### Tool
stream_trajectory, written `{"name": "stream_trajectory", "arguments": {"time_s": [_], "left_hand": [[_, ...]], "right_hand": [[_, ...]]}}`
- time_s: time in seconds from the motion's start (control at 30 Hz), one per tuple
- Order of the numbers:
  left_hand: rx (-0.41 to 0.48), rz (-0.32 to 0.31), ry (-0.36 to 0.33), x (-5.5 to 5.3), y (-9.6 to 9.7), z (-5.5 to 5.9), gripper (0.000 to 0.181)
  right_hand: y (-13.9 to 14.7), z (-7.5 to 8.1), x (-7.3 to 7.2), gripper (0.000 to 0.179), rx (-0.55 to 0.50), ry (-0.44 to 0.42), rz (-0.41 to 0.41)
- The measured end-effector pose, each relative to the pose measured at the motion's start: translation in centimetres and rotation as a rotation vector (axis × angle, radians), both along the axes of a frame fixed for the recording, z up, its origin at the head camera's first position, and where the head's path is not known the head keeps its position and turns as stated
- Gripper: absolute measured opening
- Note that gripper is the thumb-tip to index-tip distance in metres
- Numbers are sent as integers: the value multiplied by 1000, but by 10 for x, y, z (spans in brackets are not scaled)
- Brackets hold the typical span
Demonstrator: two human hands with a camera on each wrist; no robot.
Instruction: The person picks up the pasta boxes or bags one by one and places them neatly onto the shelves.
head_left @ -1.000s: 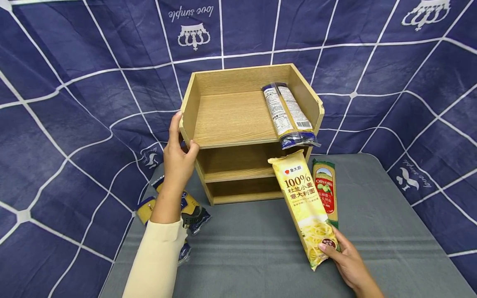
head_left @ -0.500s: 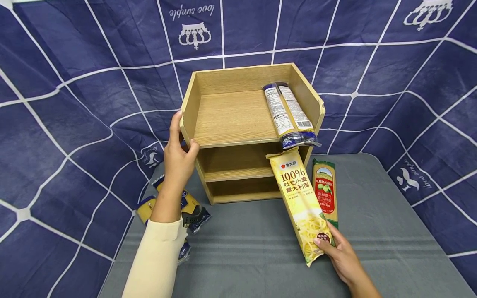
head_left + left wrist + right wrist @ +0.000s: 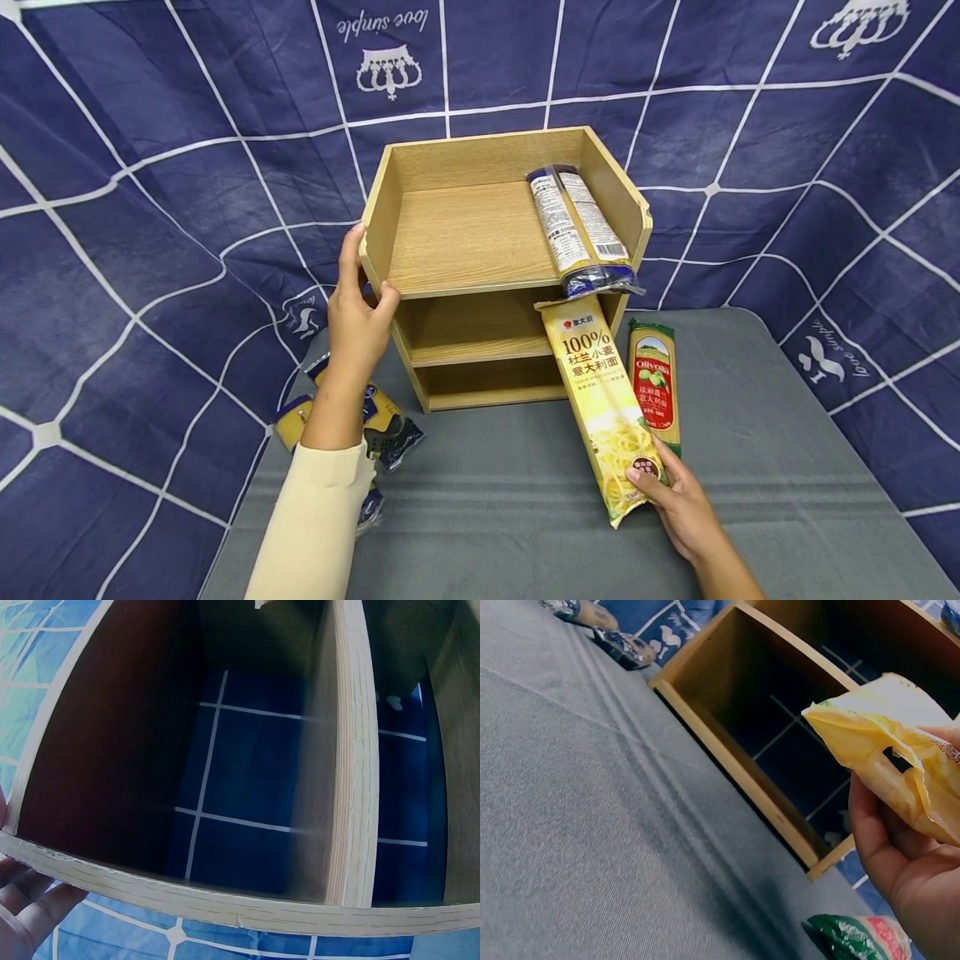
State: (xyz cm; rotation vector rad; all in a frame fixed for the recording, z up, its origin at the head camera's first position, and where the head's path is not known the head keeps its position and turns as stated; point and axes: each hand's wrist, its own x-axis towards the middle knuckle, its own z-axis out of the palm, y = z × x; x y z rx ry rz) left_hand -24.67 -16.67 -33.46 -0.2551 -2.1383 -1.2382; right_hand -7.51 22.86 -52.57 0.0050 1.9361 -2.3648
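A three-level wooden shelf (image 3: pixel 472 237) stands at the back. My left hand (image 3: pixel 356 321) grips its upper left side panel, thumb at the front edge; fingertips also show below the frame in the left wrist view. With my right hand (image 3: pixel 684 504) I hold the lower end of a yellow spaghetti pack (image 3: pixel 596 392), thumb on its printed face. The pack tilts up toward the shelf. Its top end overlaps the right side of the middle compartment, just below the top board. In the right wrist view, the pack's crimped end (image 3: pixel 877 739) sticks out past my fingers.
Blue-ended pasta packs (image 3: pixel 581 229) lie on the shelf's top board at right, ends overhanging the front. A red-and-green pasta pack (image 3: pixel 655 387) lies right of the shelf. Several blue-and-yellow packs (image 3: pixel 390 421) lie at left, partly behind my forearm. Blue cloth (image 3: pixel 750 150) hangs around the grey table (image 3: pixel 480 500).
My right hand has shifted the yellow spaghetti pack slightly left and toward the shelf, uncovering more of the red-and-green pack. The left hand keeps its grip on the side panel.
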Motion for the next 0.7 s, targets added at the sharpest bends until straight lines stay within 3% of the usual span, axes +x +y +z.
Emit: {"name": "stream_trajectory", "arguments": {"time_s": [0.33,0.7], "left_hand": [[1,-10,2,0,1,1,79],[5,-5,-6,0,1,-1,79]], "right_hand": [[-6,7,-9,75,-11,-24,0],[-14,14,-19,77,-71,7,-4]]}}
